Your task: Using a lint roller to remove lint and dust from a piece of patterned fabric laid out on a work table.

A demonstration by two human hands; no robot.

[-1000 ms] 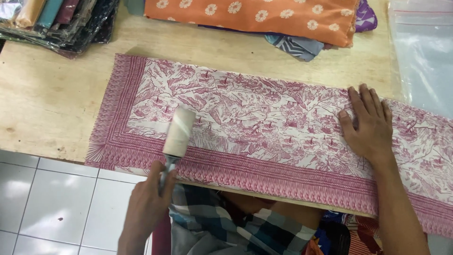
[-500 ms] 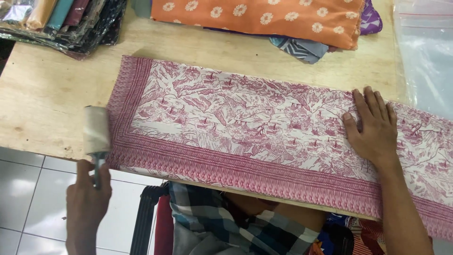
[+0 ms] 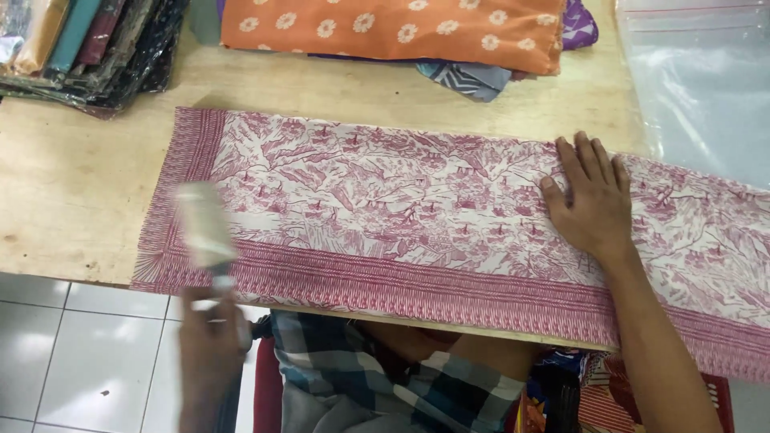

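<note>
At the near left, the left hand (image 3: 210, 341), blurred, grips the handle of a lint roller (image 3: 205, 225) whose head lies over the left end of a red-and-white patterned cloth (image 3: 385, 208). The cloth is spread across a wooden table (image 3: 64, 192). To the right, the right hand (image 3: 592, 200) presses flat, fingers released, on the cloth. Farther off lie an orange flowered cloth (image 3: 393, 28) and a stack of bagged fabrics (image 3: 88, 44).

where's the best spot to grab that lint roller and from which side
By the thin handle below the pale roller head of the lint roller, from the table's near edge, the way the left hand grips it now. The head lies on the red patterned cloth and must stay free to roll; the handle sticks out toward the person. The view is motion-blurred.
</note>
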